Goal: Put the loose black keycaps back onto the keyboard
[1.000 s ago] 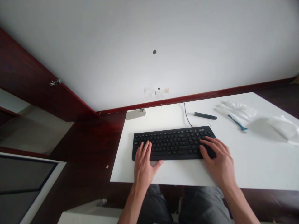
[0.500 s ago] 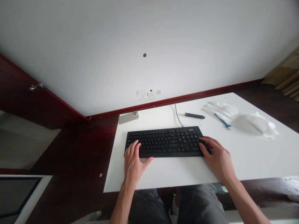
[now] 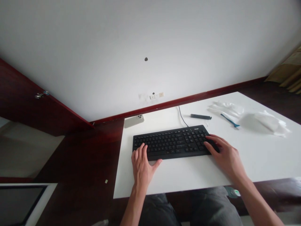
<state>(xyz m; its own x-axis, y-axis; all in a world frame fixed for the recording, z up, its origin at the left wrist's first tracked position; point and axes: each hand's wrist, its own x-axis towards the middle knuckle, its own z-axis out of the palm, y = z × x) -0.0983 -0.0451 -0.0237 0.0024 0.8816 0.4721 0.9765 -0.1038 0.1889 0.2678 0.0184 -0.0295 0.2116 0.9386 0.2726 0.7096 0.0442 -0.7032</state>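
A black keyboard (image 3: 171, 142) lies flat on the white table (image 3: 188, 175), its cable running toward the table's far edge. My left hand (image 3: 142, 163) rests at the keyboard's left end with the fingertips on the keys. Its thumb is stretched out to the side by the front edge, and nothing is held in it. At the right end of the keyboard, my right hand (image 3: 227, 155) has its thumb and fingers around a black mouse (image 3: 214, 146), which sits against the keyboard's edge. The palm hides part of the fingers.
Behind the keyboard lie a phone (image 3: 134, 121), a dark slim strip (image 3: 200, 116), a blue brush (image 3: 230, 120) and crumpled clear plastic (image 3: 265, 122). Wall sockets (image 3: 156, 95) are beyond the table. A door (image 3: 47, 100) stands at the left. A bottle (image 3: 233, 192) shows below the front edge.
The view has turned slightly, so table and hands appear further right and the keyboard a little tilted. Both hands keep their places on the keyboard and mouse.
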